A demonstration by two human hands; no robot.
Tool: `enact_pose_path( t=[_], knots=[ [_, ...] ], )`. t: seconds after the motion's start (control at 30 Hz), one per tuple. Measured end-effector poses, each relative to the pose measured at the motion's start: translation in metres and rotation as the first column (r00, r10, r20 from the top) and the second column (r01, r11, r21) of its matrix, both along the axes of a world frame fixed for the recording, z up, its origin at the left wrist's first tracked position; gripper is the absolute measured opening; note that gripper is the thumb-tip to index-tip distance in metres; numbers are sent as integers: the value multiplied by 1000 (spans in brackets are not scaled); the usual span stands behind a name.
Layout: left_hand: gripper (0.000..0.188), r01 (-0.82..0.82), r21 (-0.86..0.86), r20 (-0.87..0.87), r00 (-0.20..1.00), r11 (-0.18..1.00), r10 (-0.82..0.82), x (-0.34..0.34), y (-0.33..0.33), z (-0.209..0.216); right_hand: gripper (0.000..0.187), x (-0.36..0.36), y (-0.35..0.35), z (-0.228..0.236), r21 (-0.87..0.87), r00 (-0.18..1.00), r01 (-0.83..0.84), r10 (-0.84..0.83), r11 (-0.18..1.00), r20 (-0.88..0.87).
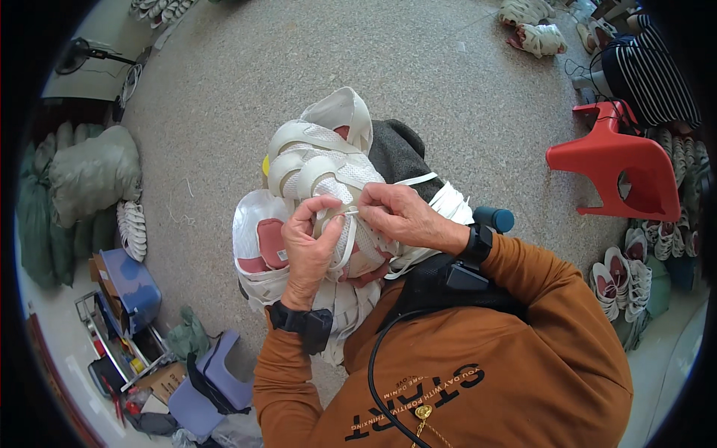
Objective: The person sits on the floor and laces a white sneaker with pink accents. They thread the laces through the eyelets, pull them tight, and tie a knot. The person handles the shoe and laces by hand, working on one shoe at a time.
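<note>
A bunch of white shoe uppers (317, 160) with mesh panels and pink linings lies in front of my body. Over them, my left hand (308, 250) pinches a thin white shoelace (348, 237) between thumb and fingers. From the other side my right hand (399, 213) has its fingertips pressed together on the same lace, close to the left fingertips. One part of the lace hangs down in a loop below the pinch. The exact eyelet is too small to tell. More white laces (450, 205) bunch beside my right wrist.
A red plastic stool (590, 160) lies tipped over at the right, near more shoes (624, 276). Stuffed sacks (93, 175), a blue bin (134, 287) and a purple chair (209, 396) line the left. A dark bottle (494, 219) is by my right wrist.
</note>
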State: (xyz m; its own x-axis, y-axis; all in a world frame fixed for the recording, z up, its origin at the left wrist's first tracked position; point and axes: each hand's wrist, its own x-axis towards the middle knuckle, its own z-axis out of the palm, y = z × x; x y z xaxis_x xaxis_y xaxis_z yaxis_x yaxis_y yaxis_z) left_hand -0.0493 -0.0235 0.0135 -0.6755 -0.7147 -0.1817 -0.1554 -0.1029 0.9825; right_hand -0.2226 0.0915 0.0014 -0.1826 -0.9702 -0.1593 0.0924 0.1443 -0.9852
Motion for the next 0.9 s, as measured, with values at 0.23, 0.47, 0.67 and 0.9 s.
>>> enact_pose_path(
  t=[0.23,0.47,0.67,0.9],
  knots=[
    [24,8,92,-12,1000,996,-6,0,-1,1,18,-1,-2,5,16,998,-2,3,1000,-65],
    [26,53,142,-45,998,988,-47,1,-3,3,13,-14,-8,0,-38,982,-174,171,984,-83],
    [26,78,142,-55,996,987,-70,2,-3,4,13,-27,-18,4,-59,936,-322,309,945,-170],
    [22,120,195,-145,985,973,-93,1,-3,7,10,-6,-16,0,-303,822,-154,-48,941,-567]
  ],
)
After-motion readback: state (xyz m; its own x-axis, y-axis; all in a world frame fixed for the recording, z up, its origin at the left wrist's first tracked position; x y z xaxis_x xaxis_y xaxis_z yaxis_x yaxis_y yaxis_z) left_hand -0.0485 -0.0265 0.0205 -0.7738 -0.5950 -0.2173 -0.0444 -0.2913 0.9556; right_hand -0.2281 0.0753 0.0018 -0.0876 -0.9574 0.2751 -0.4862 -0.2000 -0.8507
